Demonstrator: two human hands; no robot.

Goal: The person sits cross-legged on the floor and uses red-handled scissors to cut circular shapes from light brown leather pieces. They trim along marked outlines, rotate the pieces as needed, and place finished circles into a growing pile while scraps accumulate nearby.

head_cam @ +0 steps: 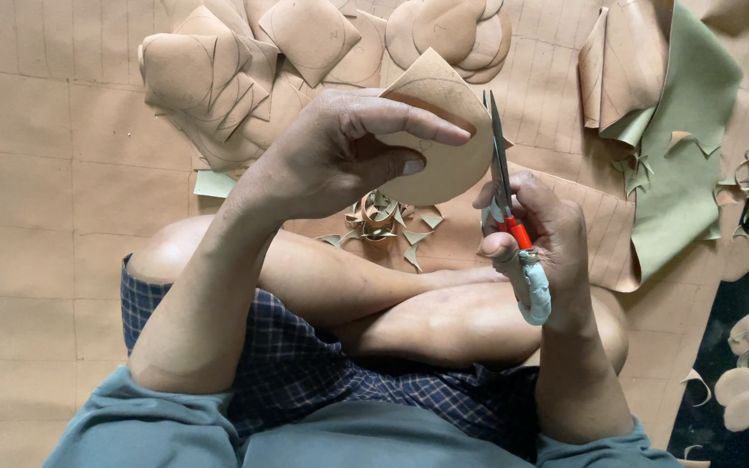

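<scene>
Tan leather disc (pixel 439 143) pinched in my L hand (pixel 340 156) above crossed legs, R hand (pixel 535 234) closed on scissors (pixel 504 186) at disc's edge, floor w/ ruled tan sheet (pixel 62 173), offcut curls (pixel 383 217), cut-piece piles (pixel 244 61), green-backed sheet (pixel 687 147) at right.

A floor workshop for cutting leather: a large marked tan sheet (pixel 62 173) covers the floor, with stacked cut pieces (pixel 236 69) and scattered trimmings (pixel 383 217).
</scene>
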